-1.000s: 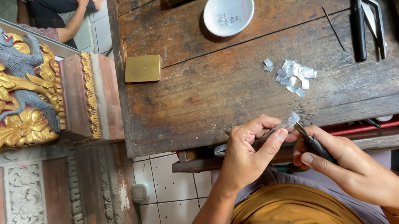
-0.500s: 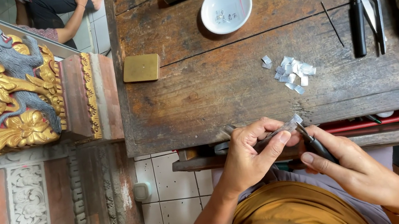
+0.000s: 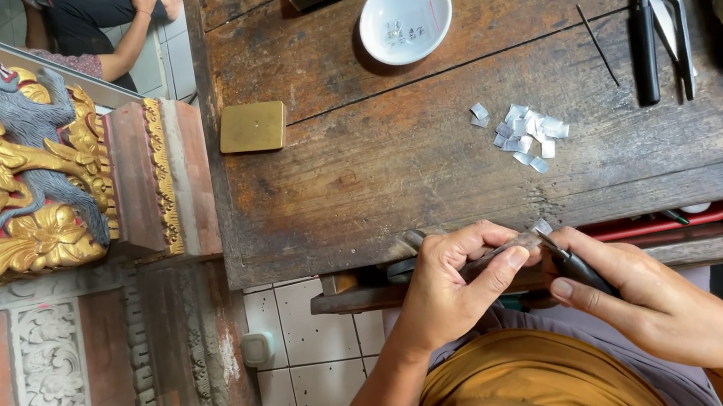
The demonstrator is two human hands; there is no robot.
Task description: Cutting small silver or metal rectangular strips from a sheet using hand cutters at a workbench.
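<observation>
At the near edge of the wooden workbench (image 3: 360, 194), the left hand (image 3: 452, 289) is pinching a small silvery metal strip (image 3: 529, 237) between thumb and fingers, its fingers pressed together around it. Just to the right of that pinch, the right hand (image 3: 649, 305) is closing around a dark-handled tool (image 3: 574, 263), whose tip is touching the strip. Beyond the pinch, farther across the bench, a pile of small silver pieces (image 3: 525, 133) is lying. Farther still, a white bowl (image 3: 405, 18) is sitting; black pliers (image 3: 658, 15) are lying off to the right, and a brass block (image 3: 252, 127) to the left.
</observation>
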